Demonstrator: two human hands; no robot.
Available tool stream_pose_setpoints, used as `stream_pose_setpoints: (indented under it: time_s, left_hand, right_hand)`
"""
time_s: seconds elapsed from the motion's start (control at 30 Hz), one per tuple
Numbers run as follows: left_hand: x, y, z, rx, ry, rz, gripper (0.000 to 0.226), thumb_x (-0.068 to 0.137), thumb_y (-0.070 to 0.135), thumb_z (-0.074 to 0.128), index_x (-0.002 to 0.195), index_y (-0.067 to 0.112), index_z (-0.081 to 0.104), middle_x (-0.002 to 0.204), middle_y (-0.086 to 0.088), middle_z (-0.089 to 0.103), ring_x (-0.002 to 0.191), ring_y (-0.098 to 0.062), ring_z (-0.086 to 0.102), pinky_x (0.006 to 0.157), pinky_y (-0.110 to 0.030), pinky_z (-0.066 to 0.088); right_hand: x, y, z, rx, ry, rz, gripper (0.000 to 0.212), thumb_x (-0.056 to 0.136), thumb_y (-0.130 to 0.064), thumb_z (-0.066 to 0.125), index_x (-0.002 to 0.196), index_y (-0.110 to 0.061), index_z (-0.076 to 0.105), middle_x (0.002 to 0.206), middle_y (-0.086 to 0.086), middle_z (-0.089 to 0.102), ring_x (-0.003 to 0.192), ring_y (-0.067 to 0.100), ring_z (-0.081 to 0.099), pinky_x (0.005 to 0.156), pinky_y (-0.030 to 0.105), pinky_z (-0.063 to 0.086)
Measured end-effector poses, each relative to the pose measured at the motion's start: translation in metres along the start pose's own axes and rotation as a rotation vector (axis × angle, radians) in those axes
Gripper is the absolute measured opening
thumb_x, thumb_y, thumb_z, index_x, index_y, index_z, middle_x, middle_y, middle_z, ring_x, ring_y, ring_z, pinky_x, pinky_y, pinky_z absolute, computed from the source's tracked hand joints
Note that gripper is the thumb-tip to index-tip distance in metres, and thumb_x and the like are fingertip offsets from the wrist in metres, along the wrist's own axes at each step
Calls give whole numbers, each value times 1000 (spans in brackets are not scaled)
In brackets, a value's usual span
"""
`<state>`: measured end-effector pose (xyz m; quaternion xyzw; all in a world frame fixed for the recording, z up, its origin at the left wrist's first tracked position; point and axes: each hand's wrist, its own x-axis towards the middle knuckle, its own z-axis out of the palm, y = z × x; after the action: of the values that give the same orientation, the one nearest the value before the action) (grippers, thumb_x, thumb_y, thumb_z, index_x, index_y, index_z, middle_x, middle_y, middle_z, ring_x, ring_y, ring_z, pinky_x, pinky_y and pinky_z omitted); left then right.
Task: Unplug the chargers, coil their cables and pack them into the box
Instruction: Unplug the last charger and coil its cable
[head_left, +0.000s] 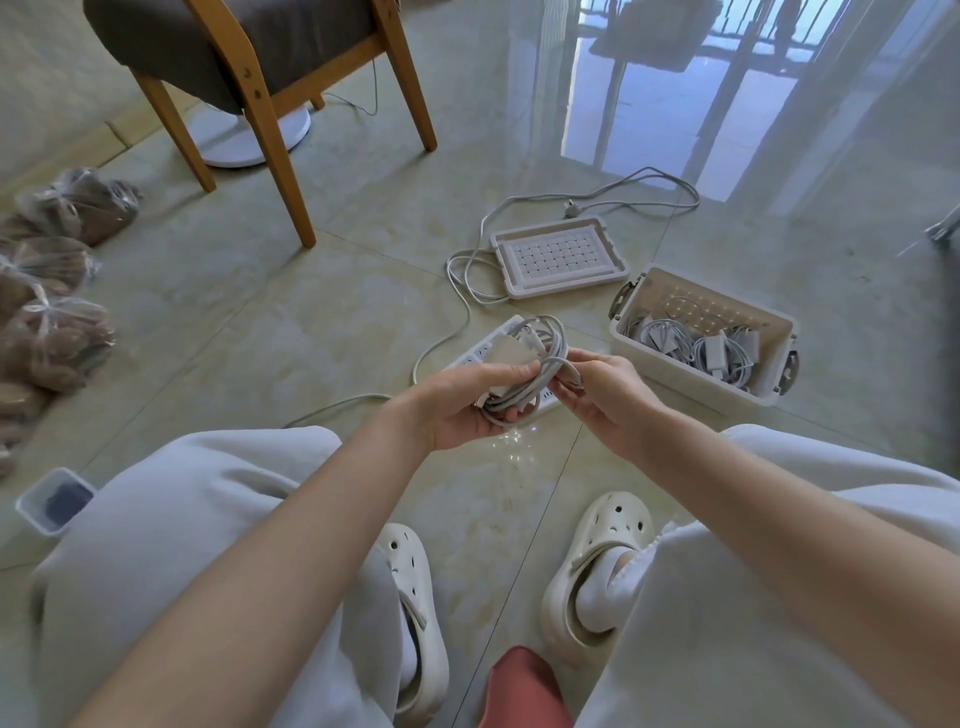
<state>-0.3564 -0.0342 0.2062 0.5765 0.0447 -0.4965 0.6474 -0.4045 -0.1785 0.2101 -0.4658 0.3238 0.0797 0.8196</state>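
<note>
Pale-trousered knees (171, 519) frame two hands: the left hand (470, 402) grips a coiled charger (519, 358); the right hand (605, 392) pinches its cable (550, 366). At three o'clock, nearby, the open box (691, 387) holds other chargers (711, 348). If the pinch slips, the coil would probably spring loose.

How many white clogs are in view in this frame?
2. The left clog is on the person's left foot, partly covered by the trouser leg. The right clog is on the right foot, beside it on the floor tiles. No others seem hidden.
</note>
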Motion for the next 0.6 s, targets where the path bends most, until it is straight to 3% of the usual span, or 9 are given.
stream_pose_setpoints:
  time_s: [0.1,0.17,0.27,0.37,0.47,0.6]
  left_hand:
    - [3,-6,3,50,25,-17,11,91,18,60,88,9,64,70,-2,62,61,-9,60,53,-17,49]
    - [4,-9,4,43,38,-18,9,91,16,61,89,9,64,71,-2,63,61,-10,60,53,-17,50]
    - [6,-10,3,63,77,20,9,88,13,64,96,7,64,77,-5,63,64,-12,60,55,-20,51]
    - [5,-11,1,137,136,56,18,84,7,67,102,6,63,79,-8,61,60,-12,59,50,-20,48]
    - [5,-15,3,145,167,34,16,83,6,68,98,8,64,77,-7,61,56,-11,59,49,-20,48]
    - [7,-22,6,164,239,36,20,80,5,71,97,12,63,84,-11,61,64,-16,57,54,-26,48]
  right_hand:
    - [-1,3,2,34,193,-18,31,95,6,34,124,2,44,83,12,56,66,14,60,58,22,56]
    - [-1,5,1,-167,229,-142,24,99,-8,36,122,-3,41,86,12,57,68,16,61,67,27,56]
    - [-2,12,-3,-491,129,-322,21,94,-19,51,115,-21,47,82,10,63,77,22,64,83,39,53]
    - [-1,14,-3,-664,55,-343,18,90,-18,59,103,-29,54,90,21,67,73,25,60,77,43,51]
    - [2,12,-4,-708,-3,-308,13,88,-16,61,95,-25,57,88,21,67,77,28,63,84,49,50]
    - [6,12,-7,-811,-21,-247,12,88,-18,62,99,-14,56,81,13,66,77,27,66,83,45,55]
